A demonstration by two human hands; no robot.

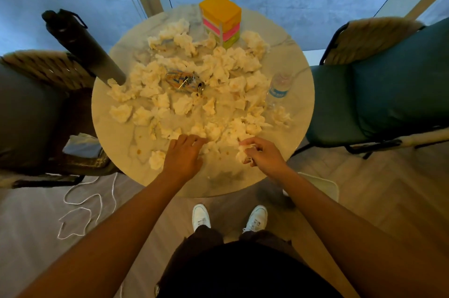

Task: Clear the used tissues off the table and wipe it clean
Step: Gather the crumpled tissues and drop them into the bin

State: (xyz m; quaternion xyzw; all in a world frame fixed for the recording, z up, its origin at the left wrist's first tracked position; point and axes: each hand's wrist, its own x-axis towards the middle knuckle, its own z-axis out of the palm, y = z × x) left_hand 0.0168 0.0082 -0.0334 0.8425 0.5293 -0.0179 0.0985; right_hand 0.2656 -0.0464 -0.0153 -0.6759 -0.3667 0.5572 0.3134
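Note:
Several crumpled white used tissues (218, 71) lie scattered across the round marble table (111, 117). Near the front edge my right hand (263, 154) curls its fingers round a crumpled tissue (241, 154). My left hand (183, 154) lies palm down on the table, its fingers reaching into the tissues ahead of it; I cannot see whether they hold one. One more tissue (156, 159) sits just left of that hand.
A stack of yellow, pink and green boxes (222, 19) stands at the table's far side. A clear water bottle (279, 87) is at the right, a colourful packet (181, 79) in the middle, a dark rolled umbrella (82, 45) at the left. Chairs flank the table; a tissue pack (82, 145) rests on the left chair.

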